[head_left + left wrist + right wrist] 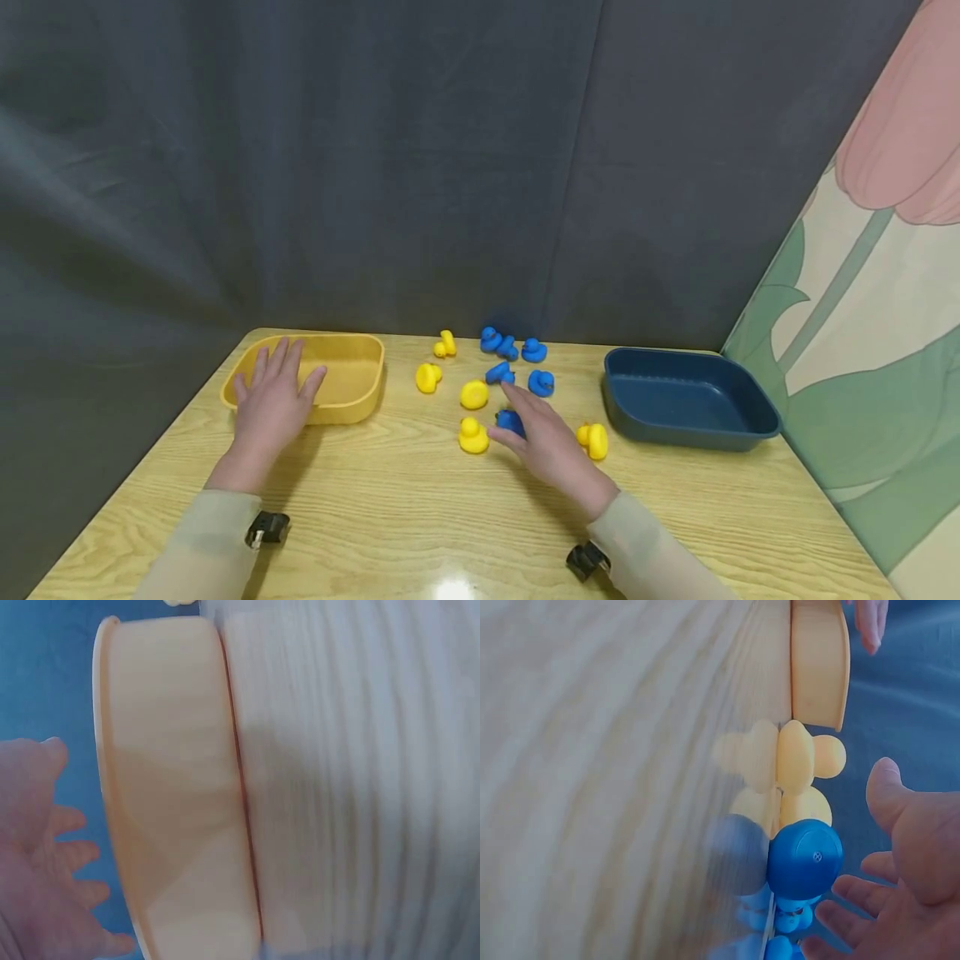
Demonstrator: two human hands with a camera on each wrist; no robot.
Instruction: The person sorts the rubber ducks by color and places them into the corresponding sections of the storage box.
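Head view: two hands' breadth of scatter along the far edge of a wooden table (390, 517)

Only here does the navy tray (686, 429) show, near the right edge; the yellow tray (345, 411) sits by the far left corner. Over that tray hovers the left hand (272, 408), fingers spread. Between trays, the right hand (547, 442), thumb parted from its fingers, hangs over a blue toy duck (509, 423) and partly hides it; contact is unclear. The right wrist view bares a blue duck's flat round base. In the left wrist view, a yellow scrap is cut off, too little to identify.
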